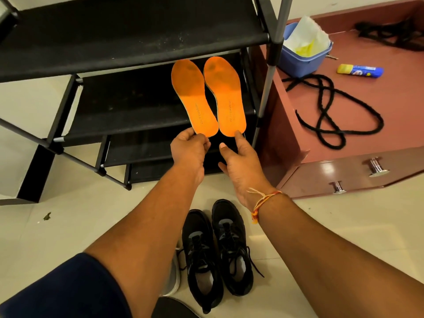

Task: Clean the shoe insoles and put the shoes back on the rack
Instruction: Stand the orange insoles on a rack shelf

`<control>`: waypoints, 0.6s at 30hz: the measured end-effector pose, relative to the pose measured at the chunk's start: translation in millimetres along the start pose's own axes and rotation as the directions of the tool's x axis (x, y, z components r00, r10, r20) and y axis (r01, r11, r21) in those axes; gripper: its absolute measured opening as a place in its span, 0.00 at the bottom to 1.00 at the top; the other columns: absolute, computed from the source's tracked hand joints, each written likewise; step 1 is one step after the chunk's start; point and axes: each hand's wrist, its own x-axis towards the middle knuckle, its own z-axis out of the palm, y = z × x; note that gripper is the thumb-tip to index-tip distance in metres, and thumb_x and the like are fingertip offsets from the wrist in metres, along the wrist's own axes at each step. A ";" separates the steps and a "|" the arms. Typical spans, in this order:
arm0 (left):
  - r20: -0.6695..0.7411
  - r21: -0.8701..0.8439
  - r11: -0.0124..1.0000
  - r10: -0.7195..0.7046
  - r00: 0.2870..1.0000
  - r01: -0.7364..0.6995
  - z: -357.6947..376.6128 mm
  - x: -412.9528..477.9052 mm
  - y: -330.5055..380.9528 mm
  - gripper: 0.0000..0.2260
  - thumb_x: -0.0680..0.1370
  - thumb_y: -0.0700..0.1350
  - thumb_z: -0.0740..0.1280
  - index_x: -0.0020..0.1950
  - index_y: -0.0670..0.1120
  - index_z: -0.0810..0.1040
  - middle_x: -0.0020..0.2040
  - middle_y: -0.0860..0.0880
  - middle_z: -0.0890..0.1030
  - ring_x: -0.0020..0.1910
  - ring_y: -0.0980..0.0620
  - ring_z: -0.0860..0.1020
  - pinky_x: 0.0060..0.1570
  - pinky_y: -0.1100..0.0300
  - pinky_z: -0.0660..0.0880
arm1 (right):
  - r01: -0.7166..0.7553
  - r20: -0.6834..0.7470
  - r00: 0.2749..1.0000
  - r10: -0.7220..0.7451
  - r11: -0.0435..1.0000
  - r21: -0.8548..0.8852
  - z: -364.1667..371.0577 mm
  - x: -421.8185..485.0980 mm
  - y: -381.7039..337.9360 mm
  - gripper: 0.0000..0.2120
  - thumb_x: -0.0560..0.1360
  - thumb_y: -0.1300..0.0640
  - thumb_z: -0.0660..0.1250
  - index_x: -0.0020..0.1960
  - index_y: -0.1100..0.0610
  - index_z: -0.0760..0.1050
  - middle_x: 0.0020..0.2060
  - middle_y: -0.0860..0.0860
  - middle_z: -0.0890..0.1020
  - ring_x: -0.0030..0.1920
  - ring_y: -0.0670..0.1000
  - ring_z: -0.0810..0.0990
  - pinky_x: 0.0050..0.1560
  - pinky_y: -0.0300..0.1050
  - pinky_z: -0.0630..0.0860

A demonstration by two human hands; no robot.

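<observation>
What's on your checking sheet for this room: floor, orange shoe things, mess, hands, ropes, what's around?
Surface: pale tiled floor, a small green scrap on it.
Job's things: left insole and right insole, orange, side by side before the black shoe rack, dark smudges at the toe ends; black shoes on the floor, laces loose.
Clutter: blue tub holding crumpled paper, and a spray can, on the brown cabinet.
Grippers: left hand pinches the left insole's heel; right hand open, a fingertip touching the right insole's heel.
Cables: black rope looped on the cabinet.
Surroundings: metal knobs on the cabinet's front.
</observation>
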 end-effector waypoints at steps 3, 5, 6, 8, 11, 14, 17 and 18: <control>0.008 0.019 1.000 0.015 1.000 -0.015 -1.7 3.2 0.8 0.10 0.79 0.32 0.66 0.52 0.44 0.83 0.45 0.45 0.84 0.42 0.52 0.79 0.49 0.60 0.82 | 0.079 -0.009 0.997 -0.081 0.992 -0.094 3.3 -2.0 1.3 0.28 0.81 0.59 0.63 0.79 0.48 0.60 0.67 0.44 0.74 0.61 0.43 0.76 0.67 0.54 0.74; 0.021 0.022 1.000 0.018 1.000 -0.019 -2.8 4.5 1.1 0.10 0.80 0.32 0.66 0.52 0.45 0.83 0.45 0.45 0.84 0.43 0.52 0.79 0.49 0.60 0.82 | 0.073 -0.014 0.997 -0.075 0.990 -0.117 2.7 0.3 1.6 0.30 0.82 0.59 0.63 0.80 0.49 0.56 0.69 0.42 0.70 0.60 0.42 0.74 0.68 0.54 0.73; 0.025 0.027 0.999 0.022 0.999 -0.023 -3.3 5.0 1.3 0.09 0.80 0.33 0.66 0.52 0.45 0.83 0.46 0.45 0.84 0.43 0.53 0.79 0.50 0.60 0.82 | 0.056 -0.016 0.998 -0.058 0.993 -0.104 1.6 2.5 1.7 0.31 0.82 0.58 0.63 0.80 0.47 0.54 0.70 0.40 0.67 0.63 0.43 0.73 0.70 0.54 0.71; 0.038 0.036 0.999 0.026 0.999 -0.028 -3.9 6.5 1.9 0.09 0.80 0.34 0.67 0.54 0.45 0.83 0.48 0.44 0.85 0.44 0.53 0.80 0.51 0.59 0.82 | 0.030 -0.010 0.999 -0.030 0.997 -0.069 -1.8 7.8 3.3 0.33 0.81 0.56 0.63 0.80 0.42 0.50 0.68 0.36 0.64 0.68 0.45 0.69 0.71 0.56 0.69; 0.064 0.028 0.999 0.015 0.998 -0.016 -8.1 8.4 -0.1 0.09 0.81 0.37 0.68 0.60 0.43 0.82 0.52 0.44 0.85 0.46 0.53 0.81 0.50 0.60 0.82 | 0.033 0.006 0.999 -0.033 0.998 -0.058 -2.3 10.5 8.7 0.36 0.79 0.53 0.65 0.78 0.36 0.49 0.72 0.36 0.64 0.71 0.46 0.67 0.71 0.59 0.68; 0.075 -0.006 1.000 -0.026 0.997 0.027 -17.6 2.9 -6.7 0.13 0.81 0.44 0.69 0.65 0.41 0.78 0.51 0.45 0.83 0.47 0.53 0.81 0.49 0.59 0.82 | -0.035 -0.151 0.988 0.033 0.999 -0.012 3.8 4.2 11.8 0.31 0.77 0.49 0.67 0.75 0.40 0.57 0.73 0.47 0.67 0.66 0.49 0.74 0.66 0.57 0.74; 0.015 -0.010 0.999 -0.050 0.999 0.050 -39.0 -11.8 -23.6 0.14 0.81 0.45 0.69 0.63 0.40 0.78 0.48 0.46 0.81 0.44 0.53 0.81 0.47 0.60 0.82 | -0.195 -0.267 0.945 0.191 0.981 0.011 9.0 -7.4 15.2 0.19 0.79 0.53 0.67 0.68 0.53 0.68 0.49 0.50 0.79 0.43 0.46 0.80 0.52 0.50 0.81; -0.021 0.000 0.999 -0.054 0.998 0.054 -49.0 -19.8 -33.5 0.12 0.81 0.43 0.69 0.62 0.40 0.78 0.46 0.46 0.81 0.42 0.54 0.81 0.46 0.60 0.82 | -0.242 -0.245 0.944 0.222 0.969 -0.055 8.8 -11.9 18.9 0.13 0.79 0.56 0.67 0.63 0.55 0.72 0.42 0.49 0.79 0.40 0.47 0.79 0.48 0.47 0.80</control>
